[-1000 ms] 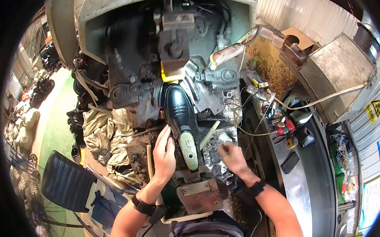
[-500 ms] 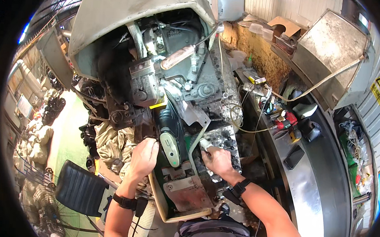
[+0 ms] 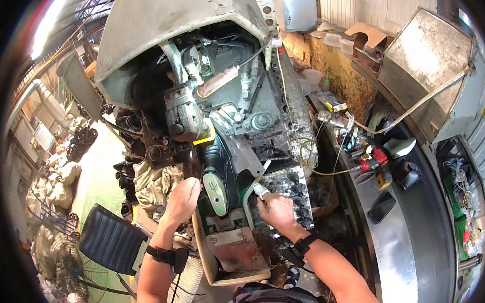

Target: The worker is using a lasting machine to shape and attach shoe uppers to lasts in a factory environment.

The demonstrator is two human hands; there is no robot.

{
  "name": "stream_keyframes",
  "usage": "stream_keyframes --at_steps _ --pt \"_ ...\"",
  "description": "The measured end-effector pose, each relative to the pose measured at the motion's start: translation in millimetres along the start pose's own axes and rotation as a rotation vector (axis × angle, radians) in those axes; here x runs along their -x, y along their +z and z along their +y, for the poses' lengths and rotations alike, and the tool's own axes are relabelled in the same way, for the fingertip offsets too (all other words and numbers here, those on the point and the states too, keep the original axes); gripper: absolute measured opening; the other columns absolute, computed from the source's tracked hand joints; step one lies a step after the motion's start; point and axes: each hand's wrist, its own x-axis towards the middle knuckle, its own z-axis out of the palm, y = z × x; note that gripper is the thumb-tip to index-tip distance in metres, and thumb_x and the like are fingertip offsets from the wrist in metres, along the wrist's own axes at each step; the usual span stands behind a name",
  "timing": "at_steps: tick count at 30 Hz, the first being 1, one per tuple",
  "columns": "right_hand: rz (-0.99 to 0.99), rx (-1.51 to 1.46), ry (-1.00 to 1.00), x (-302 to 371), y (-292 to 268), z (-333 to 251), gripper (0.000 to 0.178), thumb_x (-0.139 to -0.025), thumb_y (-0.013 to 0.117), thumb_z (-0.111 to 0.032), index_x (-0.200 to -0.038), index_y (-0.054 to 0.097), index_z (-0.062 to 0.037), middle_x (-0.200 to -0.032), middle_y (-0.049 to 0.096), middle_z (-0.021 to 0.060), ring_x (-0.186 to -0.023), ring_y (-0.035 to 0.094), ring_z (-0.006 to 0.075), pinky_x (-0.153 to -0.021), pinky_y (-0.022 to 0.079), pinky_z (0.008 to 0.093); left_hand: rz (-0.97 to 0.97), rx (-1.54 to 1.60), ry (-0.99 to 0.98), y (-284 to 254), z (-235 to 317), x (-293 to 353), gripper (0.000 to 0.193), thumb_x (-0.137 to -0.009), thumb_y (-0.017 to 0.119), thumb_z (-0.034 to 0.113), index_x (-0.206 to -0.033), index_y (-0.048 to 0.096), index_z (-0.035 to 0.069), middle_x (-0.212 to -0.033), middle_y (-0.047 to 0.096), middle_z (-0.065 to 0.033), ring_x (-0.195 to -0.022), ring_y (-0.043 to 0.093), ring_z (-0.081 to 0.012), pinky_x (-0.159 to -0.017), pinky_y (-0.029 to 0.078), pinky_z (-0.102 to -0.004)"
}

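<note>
In the machine's middle lies a black shoe on a pale green last, its toe end under the metal head. My left hand is closed just left of the last, at a dark machine part. What its fingers hold, if anything, is hidden. To the right, my right hand is wrapped round a white handle, over a metal block with several bolts. A bent pale metal bar stands between the last and that hand. Below the last is a worn reddish metal plate.
A large grey hood overhangs the machine. A tool with a worn handle hangs on a cable. On the right-hand bench lie a phone and a red power tool. A black chair and a fan stand at left.
The whole view has shifted slightly. Both hands keep about the same places and grips beside the shoe, and the shoe itself shows no clear movement.
</note>
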Motion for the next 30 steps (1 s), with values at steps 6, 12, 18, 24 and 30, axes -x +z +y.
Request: stream_keyframes --at_steps 6,12,18,24,30 --pt "0.056 -0.023 -0.004 1 2 -1 0.018 -0.085 0.068 -0.021 -0.077 0.069 -0.0053 -0.072 0.068 0.0154 -0.063 0.067 0.0354 -0.059 0.053 0.0466 -0.026 0.001 -0.051 7 -4 1 0.022 -0.103 0.048 0.020 -0.096 0.058 0.001 -0.084 0.063 -0.0218 -0.082 0.062 -0.0421 -0.072 0.048 -0.0471" --pt "-0.008 0.023 -0.032 3 -1 0 0.016 -0.086 0.065 -0.018 -0.091 0.071 -0.0042 -0.075 0.070 0.0152 -0.067 0.069 0.0340 -0.063 0.056 0.0440 0.016 0.030 -0.016 7 1 6 0.021 -0.103 0.049 0.018 -0.093 0.058 0.001 -0.082 0.062 -0.0217 -0.080 0.061 -0.0413 -0.071 0.048 -0.0463" --pt "0.010 0.043 -0.037 3 1 2 0.016 -0.084 0.066 -0.018 -0.088 0.070 -0.0032 -0.074 0.070 0.0147 -0.066 0.069 0.0330 -0.062 0.056 0.0440 0.016 -0.055 0.090 3 1 7 0.022 -0.101 0.049 0.017 -0.092 0.059 0.001 -0.083 0.061 -0.0212 -0.082 0.061 -0.0418 -0.073 0.048 -0.0472" --pt "0.044 0.024 -0.080 3 5 4 0.015 -0.084 0.066 -0.017 -0.087 0.070 -0.0032 -0.072 0.069 0.0147 -0.065 0.069 0.0323 -0.062 0.056 0.0437 -0.066 0.132 -0.046 -1 -10 1 0.020 -0.101 0.054 0.018 -0.098 0.066 0.002 -0.089 0.065 -0.0173 -0.082 0.065 -0.0321 -0.074 0.050 -0.0386" --pt "0.050 0.007 -0.059 2 3 4 0.013 -0.083 0.066 -0.015 -0.086 0.070 -0.0030 -0.071 0.068 0.0161 -0.065 0.068 0.0329 -0.061 0.055 0.0436 0.300 0.181 0.063 7 -8 -36 0.019 -0.099 0.057 0.013 -0.107 0.069 -0.001 -0.097 0.070 -0.0147 -0.089 0.068 -0.0280 -0.080 0.051 -0.0343"
